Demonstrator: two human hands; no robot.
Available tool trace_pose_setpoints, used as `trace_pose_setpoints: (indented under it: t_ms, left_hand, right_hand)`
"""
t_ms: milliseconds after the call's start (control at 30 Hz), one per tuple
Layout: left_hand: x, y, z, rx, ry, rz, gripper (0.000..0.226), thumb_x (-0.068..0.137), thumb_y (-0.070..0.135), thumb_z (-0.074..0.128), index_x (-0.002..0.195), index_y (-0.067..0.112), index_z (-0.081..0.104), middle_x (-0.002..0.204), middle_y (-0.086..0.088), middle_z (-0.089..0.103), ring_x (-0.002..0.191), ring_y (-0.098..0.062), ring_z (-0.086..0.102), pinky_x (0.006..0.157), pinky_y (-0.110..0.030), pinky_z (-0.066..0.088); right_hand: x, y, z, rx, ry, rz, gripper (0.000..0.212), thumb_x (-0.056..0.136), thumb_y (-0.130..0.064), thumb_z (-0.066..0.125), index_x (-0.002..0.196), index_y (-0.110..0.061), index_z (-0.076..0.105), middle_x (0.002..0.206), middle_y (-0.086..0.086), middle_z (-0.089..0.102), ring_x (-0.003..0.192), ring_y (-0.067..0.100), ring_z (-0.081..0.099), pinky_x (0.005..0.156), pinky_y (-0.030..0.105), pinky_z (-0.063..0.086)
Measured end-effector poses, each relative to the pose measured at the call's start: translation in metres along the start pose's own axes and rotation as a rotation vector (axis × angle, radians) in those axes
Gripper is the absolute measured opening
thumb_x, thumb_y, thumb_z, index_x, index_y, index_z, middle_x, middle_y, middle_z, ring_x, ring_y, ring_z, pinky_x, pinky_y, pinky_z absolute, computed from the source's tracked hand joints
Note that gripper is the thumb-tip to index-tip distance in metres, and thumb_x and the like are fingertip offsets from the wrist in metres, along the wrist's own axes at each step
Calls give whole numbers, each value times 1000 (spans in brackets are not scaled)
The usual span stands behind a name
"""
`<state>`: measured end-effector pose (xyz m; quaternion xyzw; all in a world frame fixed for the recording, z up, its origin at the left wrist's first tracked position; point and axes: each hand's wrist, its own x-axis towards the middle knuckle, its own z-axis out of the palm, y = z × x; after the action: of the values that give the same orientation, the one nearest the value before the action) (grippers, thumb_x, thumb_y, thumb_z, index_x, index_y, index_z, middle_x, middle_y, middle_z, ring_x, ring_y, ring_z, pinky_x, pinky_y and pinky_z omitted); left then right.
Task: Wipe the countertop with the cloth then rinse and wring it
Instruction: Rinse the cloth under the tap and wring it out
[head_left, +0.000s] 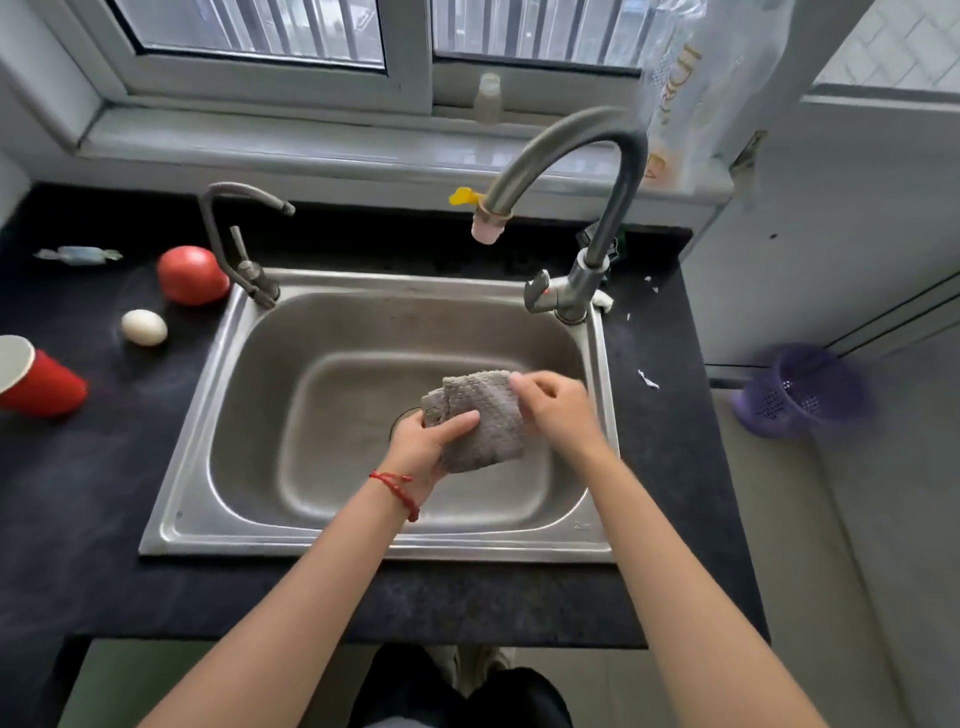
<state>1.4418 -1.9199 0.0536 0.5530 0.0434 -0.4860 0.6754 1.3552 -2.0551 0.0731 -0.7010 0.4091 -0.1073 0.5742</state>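
Gripping cloth (480, 421) over sink (363, 540) | left hand (423, 441), right hand (556, 410) both clutching | long axis upright-tilted

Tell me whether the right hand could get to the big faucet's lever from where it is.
Probably yes. The lever sits at the sink's back right corner, with nothing between it and the right hand, but that hand grips the cloth and must let go first.

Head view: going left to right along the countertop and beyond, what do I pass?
Red cup → egg → tomato → small faucet → gray cloth → large faucet → purple basket.
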Motion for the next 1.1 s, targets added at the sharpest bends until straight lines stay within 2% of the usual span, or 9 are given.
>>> trace_pose_setpoints:
  t_ms: [67, 167, 233, 300, 400, 533, 733, 1000, 1100]
  left_hand:
    - [8, 6, 0, -54, 84, 6, 12, 80, 4, 63, 88, 12, 64, 81, -2, 70, 67, -12, 69, 61, -27, 60]
    - [20, 18, 1, -110, 173, 30, 10, 81, 4, 62, 88, 11, 63, 66, 4, 73, 61, -9, 69, 60, -25, 58]
    - [28, 27, 3, -137, 210, 49, 10, 81, 3, 62, 88, 11, 62, 65, 4, 73, 59, -9, 69, 60, -25, 58]
    - [33, 33, 6, -159, 221, 63, 10, 82, 2, 61, 89, 9, 62, 74, -1, 71, 65, -13, 69, 65, -27, 57]
    - [40, 39, 10, -164, 224, 67, 10, 83, 0, 59, 90, 8, 60, 89, -7, 65, 79, -19, 63, 69, -29, 56]
    - [47, 41, 11, -166, 227, 68, 10, 82, 0, 60, 89, 8, 60, 89, -7, 65, 67, -13, 68, 64, -26, 58]
    - [55, 42, 13, -182, 245, 53, 11, 82, 0, 61, 87, 10, 61, 87, -6, 65, 57, -6, 68, 55, -22, 58]
    - [63, 46, 16, -164, 246, 55, 11, 81, 1, 62, 88, 9, 61, 88, -6, 65, 76, -16, 65, 58, -23, 58]
    - [65, 46, 19, -158, 250, 50, 11, 81, 0, 62, 87, 9, 61, 87, -7, 65, 73, -15, 65, 56, -22, 58]
  right_hand:
    - [25, -12, -11, 40, 116, -5, 11, 86, -29, 58, 88, -20, 63, 69, -2, 59, 50, 8, 56, 59, 32, 50]
    - [64, -30, -21, 15, 278, -34, 39, 85, -30, 58, 120, -14, 53, 68, -7, 56, 43, 1, 57, 65, 37, 53]
    - [84, -40, -19, -59, 259, -53, 49, 85, -33, 58, 127, -11, 49, 72, -4, 60, 60, 9, 64, 76, 40, 51]
    - [98, -42, -12, -222, 209, -104, 39, 87, -33, 56, 115, -7, 57, 85, 8, 66, 82, 28, 64, 81, 39, 46]
    - [108, -38, -5, -416, 274, -229, 29, 92, -24, 48, 90, 2, 61, 91, 23, 65, 89, 38, 58, 71, 36, 39]
    - [111, -36, -5, -586, 308, -323, 31, 95, -20, 43, 89, 5, 61, 93, 26, 64, 89, 40, 57, 71, 41, 39]
    - [114, -35, 0, -727, 293, -345, 33, 97, -21, 38, 96, 4, 59, 100, 25, 64, 92, 42, 58, 72, 43, 42]
    - [114, -35, 4, -822, 278, -376, 35, 98, -22, 34, 101, 4, 57, 104, 23, 64, 91, 41, 61, 71, 41, 46]
    - [114, -36, 5, -844, 275, -369, 35, 98, -23, 34, 101, 4, 57, 105, 23, 63, 91, 41, 61, 71, 41, 46]
